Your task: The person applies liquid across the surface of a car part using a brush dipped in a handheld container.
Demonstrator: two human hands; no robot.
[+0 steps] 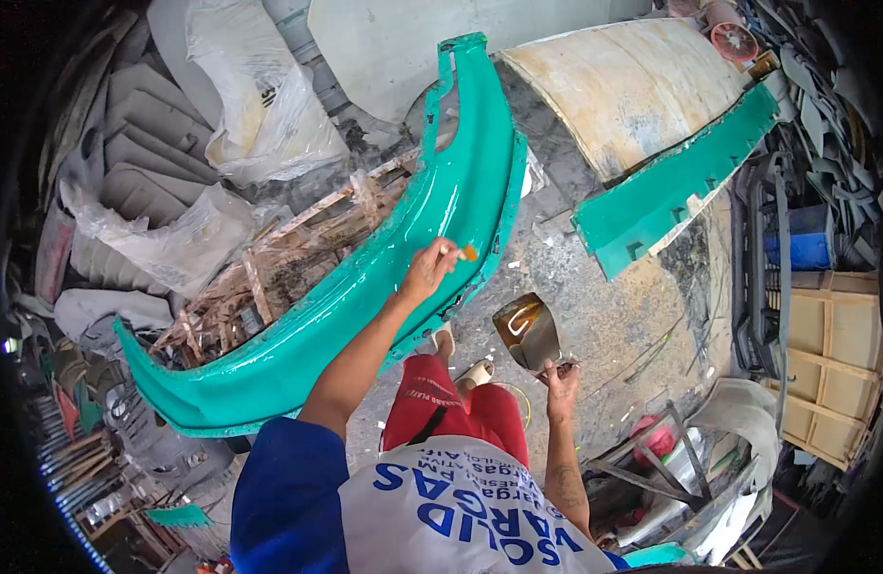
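Observation:
My left hand (427, 271) is closed on a small brush (467, 253) with orange-brown bristles, held over the right part of a long curved green panel (365, 277). The panel's surface looks wet and glossy, and it rests on a rough wooden frame (260, 287). Lower right, my right hand (560, 383) grips the edge of a cut-open container (528, 332) with amber liquid inside. The container is apart from the panel, above the floor.
A second green piece (681, 182) lies at the right beside a large pale curved panel (642, 86). Plastic-wrapped parts (260, 96) are stacked upper left. A blue bin (807, 237) and a metal frame (662, 459) stand at the right. My feet (475, 375) are near the panel's edge.

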